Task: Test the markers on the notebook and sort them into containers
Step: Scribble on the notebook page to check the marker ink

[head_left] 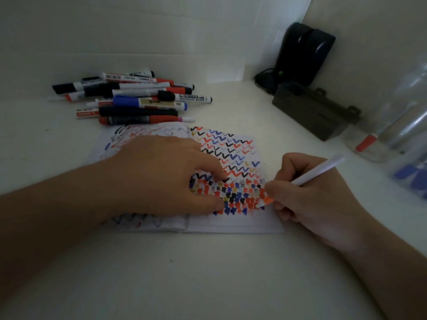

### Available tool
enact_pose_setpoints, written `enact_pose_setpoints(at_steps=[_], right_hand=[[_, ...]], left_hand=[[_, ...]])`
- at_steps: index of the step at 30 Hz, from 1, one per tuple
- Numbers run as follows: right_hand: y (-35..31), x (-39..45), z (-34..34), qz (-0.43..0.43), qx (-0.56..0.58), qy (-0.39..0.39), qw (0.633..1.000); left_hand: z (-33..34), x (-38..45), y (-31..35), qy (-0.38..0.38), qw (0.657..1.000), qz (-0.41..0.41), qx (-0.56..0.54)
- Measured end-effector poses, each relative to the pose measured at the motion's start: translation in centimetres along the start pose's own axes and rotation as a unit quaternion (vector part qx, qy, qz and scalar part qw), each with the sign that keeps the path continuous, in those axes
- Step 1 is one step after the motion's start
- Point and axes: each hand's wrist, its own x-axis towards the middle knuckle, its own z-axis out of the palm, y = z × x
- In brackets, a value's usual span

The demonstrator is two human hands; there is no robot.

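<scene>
Right hand [316, 199] grips white marker [316, 173], orange tip seemingly touching notebook [231, 225] page. Left hand [166, 176], fingers relaxed, presses notebook flat.

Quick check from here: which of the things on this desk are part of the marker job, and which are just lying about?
Part of the job:
- notebook, pressed flat by the left hand
- marker gripped by the right hand
- marker pile
- clear containers

Lying about:
- black speakers
- dark box
</scene>
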Motion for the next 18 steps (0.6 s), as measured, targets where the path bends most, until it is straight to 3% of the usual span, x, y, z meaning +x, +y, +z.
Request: enact_pose_setpoints(at_steps=[14, 18], right_hand=[[0.12, -0.19, 0.21, -0.049, -0.081, -0.005, 0.995], [0.26, -0.14, -0.05, -0.044, -0.054, -0.013, 0.998]], left_hand=[[0.27, 0.32, -0.11, 0.000, 1.000, -0.003, 0.001], [0.26, 0.29, -0.16, 0.001, 1.000, -0.002, 0.001]])
